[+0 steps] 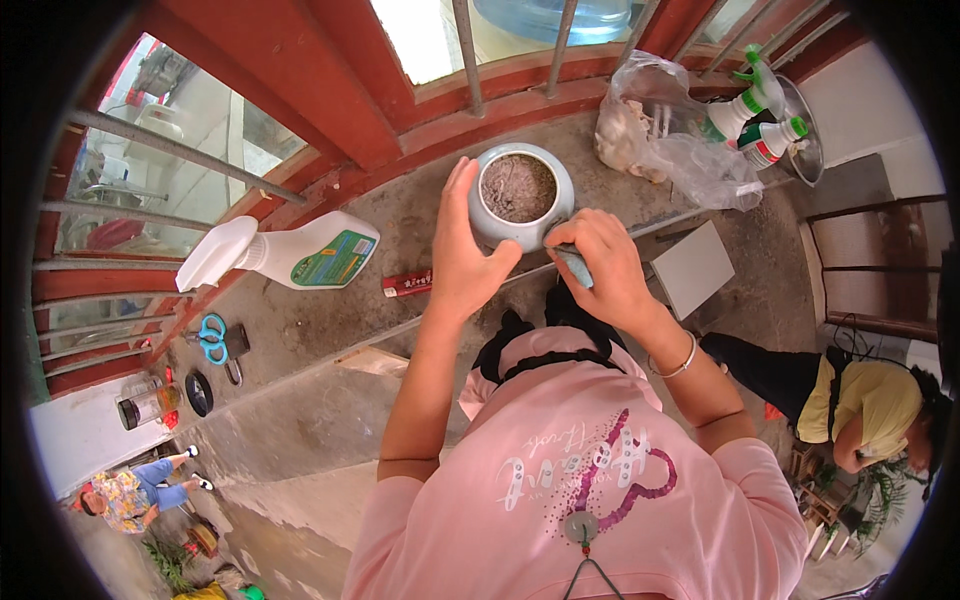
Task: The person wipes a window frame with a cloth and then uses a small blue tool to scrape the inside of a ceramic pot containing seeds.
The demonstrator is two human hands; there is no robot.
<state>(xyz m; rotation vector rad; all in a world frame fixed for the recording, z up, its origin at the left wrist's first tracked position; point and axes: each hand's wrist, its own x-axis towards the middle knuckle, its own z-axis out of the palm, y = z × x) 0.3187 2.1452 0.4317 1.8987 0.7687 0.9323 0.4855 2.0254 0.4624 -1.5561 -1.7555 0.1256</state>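
Note:
A pale grey-blue ceramic jar (564, 184) with a round open mouth stands on the concrete ledge. Grey-brown ash-like powder (517, 187) fills it nearly to the rim. My left hand (469, 240) grips the jar's left side, fingers along the wall and thumb toward the front. At the jar's lower right, my right hand (606, 262) pinches a small bluish-grey cloth (574, 266) against the outer wall. The cloth is partly hidden by the fingers. A red narrow box (405, 283) with writing lies just left of my left wrist.
On the ledge (300, 322) are a white spray bottle (330, 251), blue-handled scissors (213, 339), a padlock (237, 345) and a glass jar (150, 405). A plastic bag (637, 135), bottles (772, 142) and metal basin (810, 157) stand right. Two people (874, 405) are nearby.

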